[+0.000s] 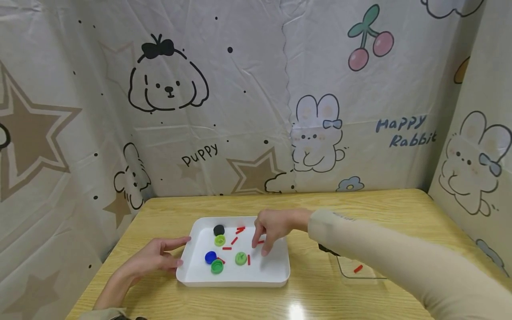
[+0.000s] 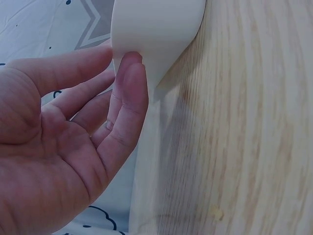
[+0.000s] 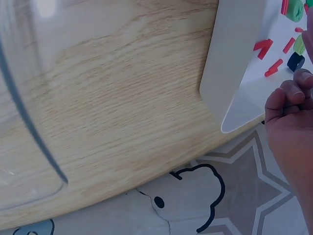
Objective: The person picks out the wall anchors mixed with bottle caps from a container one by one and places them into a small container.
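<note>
A shallow white tray point(image 1: 264, 275) lies on the table. In it are several bottle caps: a black cap point(image 1: 218, 230), a yellow-green cap point(image 1: 220, 240), a blue cap point(image 1: 210, 257), a green cap point(image 1: 217, 266) and a light green cap point(image 1: 241, 258). Several short red sticks point(image 1: 249, 260) are scattered among them. At the tray's left side, my left hand point(image 1: 154, 258) rests its spread fingertips on the rim and outer wall. Over the tray's right part hangs my right hand point(image 1: 274, 226), its thumb and index finger pointing down and apart. A red stick point(image 1: 261, 242) shows between those two digits.
To the right, a clear container point(image 1: 362, 278) with a red stick point(image 1: 358, 269) in it stands partly hidden under my right sleeve point(image 1: 384, 253). A cartoon-printed curtain point(image 1: 256, 111) hangs behind the wooden table point(image 1: 320, 302).
</note>
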A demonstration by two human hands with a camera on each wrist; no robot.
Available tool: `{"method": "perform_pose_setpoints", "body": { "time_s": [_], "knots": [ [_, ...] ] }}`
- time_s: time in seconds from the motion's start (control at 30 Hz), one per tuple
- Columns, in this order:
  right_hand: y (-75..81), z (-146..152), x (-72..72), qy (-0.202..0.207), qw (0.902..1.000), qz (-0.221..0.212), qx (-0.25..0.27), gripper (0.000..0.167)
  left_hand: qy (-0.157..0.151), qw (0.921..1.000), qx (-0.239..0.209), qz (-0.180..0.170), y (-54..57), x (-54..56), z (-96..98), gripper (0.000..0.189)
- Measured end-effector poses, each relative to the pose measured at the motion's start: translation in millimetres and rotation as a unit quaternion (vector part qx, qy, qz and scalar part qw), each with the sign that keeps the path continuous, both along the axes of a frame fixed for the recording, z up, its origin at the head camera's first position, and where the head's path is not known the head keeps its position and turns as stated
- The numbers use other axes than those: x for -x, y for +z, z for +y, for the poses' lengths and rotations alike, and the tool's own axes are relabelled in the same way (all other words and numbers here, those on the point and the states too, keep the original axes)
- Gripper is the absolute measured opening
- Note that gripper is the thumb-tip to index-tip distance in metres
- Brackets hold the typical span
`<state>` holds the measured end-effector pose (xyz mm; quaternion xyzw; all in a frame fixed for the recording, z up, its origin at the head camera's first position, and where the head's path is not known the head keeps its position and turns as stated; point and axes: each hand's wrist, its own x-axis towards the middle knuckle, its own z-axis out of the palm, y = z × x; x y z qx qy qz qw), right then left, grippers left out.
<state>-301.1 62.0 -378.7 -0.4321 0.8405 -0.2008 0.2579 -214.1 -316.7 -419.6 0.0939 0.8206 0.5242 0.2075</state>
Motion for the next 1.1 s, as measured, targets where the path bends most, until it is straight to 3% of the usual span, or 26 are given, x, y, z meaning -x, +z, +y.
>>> {"method": "perform_pose_setpoints", "body": {
  "time_s": [0.27, 0.77, 1.1],
  "knots": [
    [-7.9, -7.3, -1.7, -0.013, 0.9997, -0.018, 0.006, 0.025, 0.007, 0.9999, 0.013, -0.002, 0.7, 0.2, 1.3, 0.073],
    [-19.7, -17.1, -7.9, -0.043, 0.9988, 0.012, -0.021, 0.028, 0.010, 0.9998, 0.016, -0.002, 1.7, -0.5, 1.9, 0.073],
    [-25.2, -23.7, -6.9, -0.045, 0.9986, 0.019, -0.017, 0.022, 0.010, 0.9996, 0.027, 0.003, 2.0, 0.0, 1.3, 0.072]
  ]
}}
